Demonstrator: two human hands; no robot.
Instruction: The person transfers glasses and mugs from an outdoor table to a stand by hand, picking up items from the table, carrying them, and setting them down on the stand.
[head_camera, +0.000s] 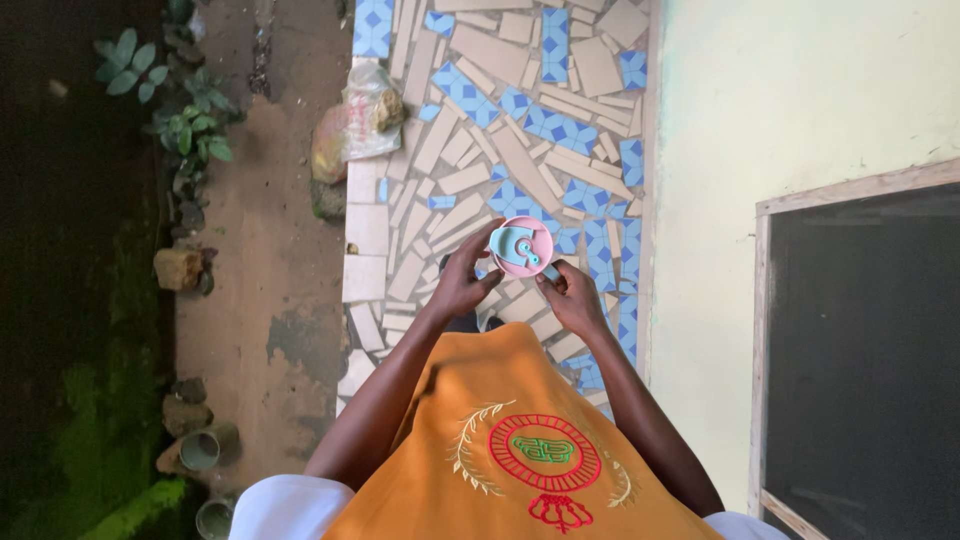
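Observation:
I hold a small round pink disc (524, 248) with a light-blue raised piece on its face, out in front of my chest above the tiled floor. My left hand (462, 284) grips its left edge with thumb and fingers. Fingertips of my right hand (572, 296) pinch the lower right edge, where a small blue tab sticks out. I wear an orange garment (500, 420) with a red and green embroidered emblem.
Below is a mosaic floor (500, 150) of beige and blue tile pieces. To the left lie bare earth, a plastic bag (355, 125), stones, plants and two tins (205, 450). A pale wall (780, 100) with a dark framed window (860, 360) stands at right.

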